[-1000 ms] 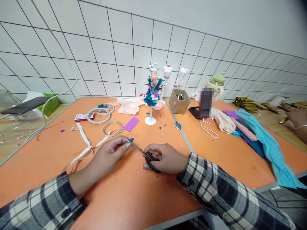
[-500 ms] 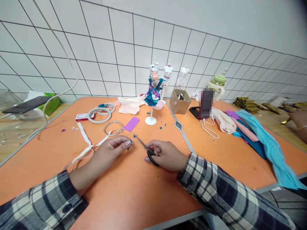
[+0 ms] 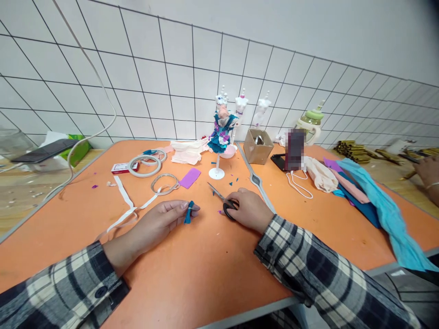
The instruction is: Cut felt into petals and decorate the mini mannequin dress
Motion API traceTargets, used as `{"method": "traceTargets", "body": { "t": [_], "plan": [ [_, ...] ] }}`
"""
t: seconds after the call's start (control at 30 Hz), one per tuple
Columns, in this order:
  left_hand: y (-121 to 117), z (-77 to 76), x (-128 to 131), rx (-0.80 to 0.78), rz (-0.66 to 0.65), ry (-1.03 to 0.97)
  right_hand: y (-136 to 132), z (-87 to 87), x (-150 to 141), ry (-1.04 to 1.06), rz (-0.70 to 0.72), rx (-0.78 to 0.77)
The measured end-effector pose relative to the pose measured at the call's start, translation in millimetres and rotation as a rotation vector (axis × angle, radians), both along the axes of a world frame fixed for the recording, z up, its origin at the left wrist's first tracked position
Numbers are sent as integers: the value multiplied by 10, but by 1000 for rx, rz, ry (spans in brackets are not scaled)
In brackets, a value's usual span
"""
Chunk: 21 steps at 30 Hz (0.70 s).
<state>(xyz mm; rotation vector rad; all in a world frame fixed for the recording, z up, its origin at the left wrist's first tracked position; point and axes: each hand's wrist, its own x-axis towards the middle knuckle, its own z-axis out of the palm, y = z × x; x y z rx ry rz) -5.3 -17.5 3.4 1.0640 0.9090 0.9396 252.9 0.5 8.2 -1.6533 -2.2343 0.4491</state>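
Observation:
Between thumb and fingers, my left hand (image 3: 171,214) pinches a small teal paper bow (image 3: 188,212), gathered near its top. My right hand (image 3: 250,208) is closed on black-handled scissors (image 3: 228,205), their blades pointing up and left, low over the orange table (image 3: 206,274). A teal scrap lies beside the blades. Beyond the hands stands a small white dress form (image 3: 216,172) wearing a teal and purple crepe paper dress (image 3: 219,137) with a peach top. A purple paper rectangle (image 3: 190,178) lies to its left.
Tape rolls (image 3: 144,166), a red-and-white box (image 3: 124,168) and white strips (image 3: 124,194) lie on the left. Behind are bare dress forms (image 3: 262,109) and a cardboard box (image 3: 258,146). A phone (image 3: 295,148), bottle (image 3: 310,119) and coloured crepe paper (image 3: 380,205) occupy the right. Another person's hand (image 3: 428,171) shows far right.
My right hand has drawn the scissors away to the right and slightly up. My left hand has turned the teal piece so that more of it shows.

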Motion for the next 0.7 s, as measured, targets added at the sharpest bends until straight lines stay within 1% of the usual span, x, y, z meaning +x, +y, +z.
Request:
{"method": "traceTargets", "body": {
  "t": [0.2,0.33,0.43,0.53,0.6,0.63,0.7],
  "plan": [
    [-15,16,10,-15,-40,38,107,-14,47,114,-75,-128],
    [-15,31,4,41,-42,118,146,-39,63,111,-40,-144],
    [-14,61,-15,143,-85,257,125,-47,52,78,8,-106],
    [-19,105,-20,279,-202,408,4,-4,-15,75,97,33],
    [-27,120,-11,351,-277,458,-125,49,-99,114,206,139],
    [-32,120,-3,380,-307,469,-192,74,-148,168,282,159],
    [-45,108,16,424,-353,489,-304,111,-244,342,408,121]
  ]
}}
